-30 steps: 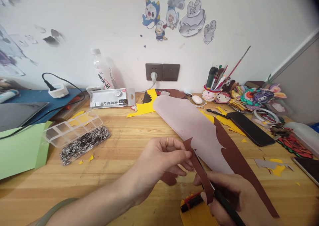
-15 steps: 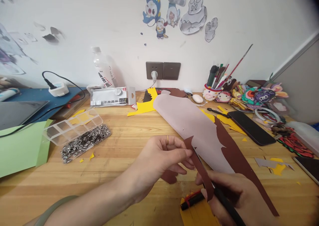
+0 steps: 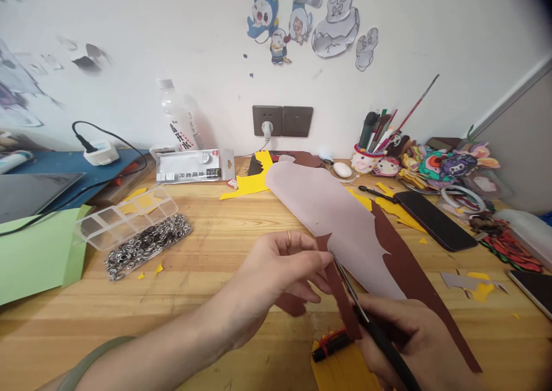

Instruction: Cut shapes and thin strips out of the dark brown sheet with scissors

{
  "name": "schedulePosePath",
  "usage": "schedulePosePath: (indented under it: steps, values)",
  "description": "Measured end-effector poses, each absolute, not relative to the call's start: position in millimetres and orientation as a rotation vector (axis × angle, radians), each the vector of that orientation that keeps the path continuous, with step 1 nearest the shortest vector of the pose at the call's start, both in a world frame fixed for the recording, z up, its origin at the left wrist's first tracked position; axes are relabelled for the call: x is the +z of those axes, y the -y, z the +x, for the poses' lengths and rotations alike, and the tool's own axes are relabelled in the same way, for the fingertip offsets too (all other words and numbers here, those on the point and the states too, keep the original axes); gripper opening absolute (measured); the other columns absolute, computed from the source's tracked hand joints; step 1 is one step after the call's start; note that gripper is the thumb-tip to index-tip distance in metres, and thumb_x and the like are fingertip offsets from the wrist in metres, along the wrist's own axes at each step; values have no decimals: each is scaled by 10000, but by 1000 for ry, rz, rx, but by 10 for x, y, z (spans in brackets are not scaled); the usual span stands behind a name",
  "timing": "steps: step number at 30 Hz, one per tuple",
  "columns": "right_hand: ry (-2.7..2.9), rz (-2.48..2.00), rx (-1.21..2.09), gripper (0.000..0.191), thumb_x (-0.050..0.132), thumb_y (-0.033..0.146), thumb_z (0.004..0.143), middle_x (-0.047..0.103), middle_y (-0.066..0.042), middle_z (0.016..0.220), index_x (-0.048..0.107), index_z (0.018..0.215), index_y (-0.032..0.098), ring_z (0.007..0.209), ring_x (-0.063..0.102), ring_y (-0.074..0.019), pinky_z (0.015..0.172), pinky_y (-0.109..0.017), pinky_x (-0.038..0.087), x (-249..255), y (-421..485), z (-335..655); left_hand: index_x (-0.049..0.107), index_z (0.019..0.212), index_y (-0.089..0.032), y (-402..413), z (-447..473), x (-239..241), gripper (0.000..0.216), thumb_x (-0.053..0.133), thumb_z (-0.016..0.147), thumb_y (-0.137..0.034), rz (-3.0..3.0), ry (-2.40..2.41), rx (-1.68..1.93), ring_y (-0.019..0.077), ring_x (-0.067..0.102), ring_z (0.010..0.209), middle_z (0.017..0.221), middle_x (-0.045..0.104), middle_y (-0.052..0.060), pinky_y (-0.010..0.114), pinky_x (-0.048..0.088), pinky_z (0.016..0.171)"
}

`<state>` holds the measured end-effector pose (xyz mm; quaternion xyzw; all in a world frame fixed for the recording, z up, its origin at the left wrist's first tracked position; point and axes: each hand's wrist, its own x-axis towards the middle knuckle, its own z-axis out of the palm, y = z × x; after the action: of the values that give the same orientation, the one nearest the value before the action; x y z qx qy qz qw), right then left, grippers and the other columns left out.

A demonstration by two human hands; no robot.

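Note:
My left hand [image 3: 297, 264] pinches a narrow brown strip of sheet material [image 3: 340, 299] between thumb and fingers. Another brown part shows below its fingers. My right hand [image 3: 401, 339] is closed around the black handles of a pair of scissors [image 3: 375, 333]. The blades run up along the strip's right edge, their tips close to my left thumb. Behind the hands lies a large sheet, pale mauve [image 3: 319, 195] on one face, with a brown part [image 3: 431, 305] along its right side. Under the right hand are a black pen [image 3: 332, 347] and a yellow piece [image 3: 340, 374].
An open clear compartment box [image 3: 149, 247] full of metal snap rings stands left, near a green sheet [image 3: 38, 259]. A black phone [image 3: 435, 221], yellow scraps and a heap of colourful cutouts [image 3: 448, 164] lie right. A pen cup [image 3: 366, 155] and a bottle [image 3: 176, 118] stand by the wall.
The scissors blades have come into fuller view along the strip's right edge. The strip's lower end has swung slightly left and straightened. My left hand keeps its pinch in nearly the same place.

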<state>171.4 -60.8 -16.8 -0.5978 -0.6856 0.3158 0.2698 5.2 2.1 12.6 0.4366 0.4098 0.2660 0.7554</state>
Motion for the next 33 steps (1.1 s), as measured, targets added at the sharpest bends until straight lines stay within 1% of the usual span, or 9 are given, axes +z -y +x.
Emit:
schedulePosePath:
  steps: [3,7,10,13,18,21,24,28,33]
  values:
    - [1808,-1625,890,147,508,148,672,397,54,415,606,566,180,329,351,-78,304,-175,311,-180,624,1707,587,709,-153,-22,54,127,230,612,692,-381,934,-894,625,92,559,559,692,656,43,191,425,521]
    - [1779,-1695,894,123,540,166,648,467,35,403,649,594,184,313,407,-93,287,-177,345,-191,642,1743,619,675,-134,-25,64,142,198,607,712,-328,907,-873,688,67,550,539,625,634,22,153,421,514]
    - [1786,-1717,860,121,560,179,633,543,9,437,678,655,194,351,470,-119,325,-195,398,-193,647,1770,634,688,-135,-30,63,142,220,614,701,-354,890,-900,694,72,550,539,640,626,16,169,439,515]
    - [1813,-1668,861,142,553,152,621,591,1,470,680,653,207,421,529,-142,386,-206,436,-173,634,1770,629,696,-140,-41,63,141,214,650,667,-351,872,-915,684,62,537,513,643,627,9,164,434,493]
    - [1816,-1673,877,129,570,173,625,593,-3,477,687,652,219,443,536,-152,382,-207,438,-168,633,1772,568,652,-139,-39,73,162,148,669,661,-246,837,-839,729,47,543,518,618,626,0,138,413,506]
    - [1809,-1704,952,146,544,183,661,575,3,453,685,692,209,388,499,-133,341,-200,408,-191,648,1786,546,646,-144,-8,71,166,172,651,675,-276,846,-844,674,67,546,523,652,635,14,182,423,522]
    - [1833,-1672,950,157,538,166,652,603,-4,496,680,703,208,429,532,-147,369,-210,425,-194,652,1793,551,677,-147,26,69,159,190,640,681,-315,864,-862,615,74,545,532,689,647,30,222,430,566]
    - [1884,-1666,954,178,515,164,662,622,-10,545,668,741,208,473,556,-160,420,-228,453,-176,651,1786,557,691,-145,52,70,146,167,626,696,-296,882,-835,610,64,531,561,715,639,22,211,408,594]
    - [1912,-1710,936,184,504,171,669,621,-15,562,664,752,208,524,579,-177,452,-234,471,-180,643,1779,556,683,-146,46,76,144,167,622,697,-300,893,-832,595,80,533,603,722,632,23,208,390,590]
